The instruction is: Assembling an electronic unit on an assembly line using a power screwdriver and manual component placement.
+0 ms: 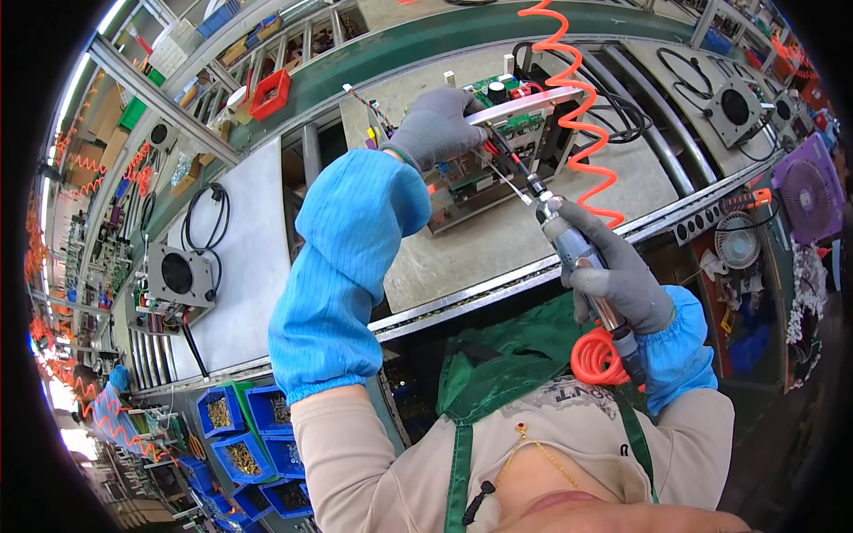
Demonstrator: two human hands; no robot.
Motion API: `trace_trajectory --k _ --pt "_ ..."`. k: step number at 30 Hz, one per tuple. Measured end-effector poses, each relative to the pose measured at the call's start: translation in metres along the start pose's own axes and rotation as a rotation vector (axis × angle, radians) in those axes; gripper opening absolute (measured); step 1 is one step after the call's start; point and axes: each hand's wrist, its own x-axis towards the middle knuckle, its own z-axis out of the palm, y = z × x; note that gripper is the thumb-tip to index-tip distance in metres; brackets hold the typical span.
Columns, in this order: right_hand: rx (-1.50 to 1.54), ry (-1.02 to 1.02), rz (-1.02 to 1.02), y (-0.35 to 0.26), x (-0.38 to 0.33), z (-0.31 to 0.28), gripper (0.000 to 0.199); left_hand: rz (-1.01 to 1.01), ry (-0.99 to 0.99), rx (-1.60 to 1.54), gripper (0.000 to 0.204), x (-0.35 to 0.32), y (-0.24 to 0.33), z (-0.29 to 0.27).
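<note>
My right hand (613,271), in a grey glove, is wrapped round a silver pneumatic screwdriver (573,240). The tool tilts up and left, its tip end close to an electronic unit (480,191) with green circuit boards and wires. An orange coiled air hose (597,357) hangs by the tool's rear end. My left hand (435,129), also gloved, lies over the unit's left side. Its fingers bend down beside the end of a silver metal bar (524,107); what the fingertips grip is hidden. Red and black wires (503,153) run just below them.
The unit stands on a grey board (426,271) over a roller conveyor (644,120). Another orange coiled hose (577,133) hangs in front of the unit. Similar fan units (178,271) with black cables sit on both sides. Blue bins (240,457) of small metal parts stand lower left.
</note>
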Motion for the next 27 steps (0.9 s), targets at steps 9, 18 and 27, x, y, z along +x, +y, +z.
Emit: trace_trajectory --k 9,18,27 --pt "-0.847 -0.005 -0.248 0.065 0.009 -0.105 0.064 0.183 0.715 -0.301 0.042 -0.071 -0.012 -0.012" --pt "-1.930 0.125 -0.039 0.063 0.094 -0.241 0.034 -0.348 0.706 -0.708 0.037 -0.105 -0.118 0.029" --pt "-1.240 0.666 -0.322 0.029 0.208 -0.131 0.040 -0.283 0.624 -0.928 0.050 -0.062 -0.127 0.038"
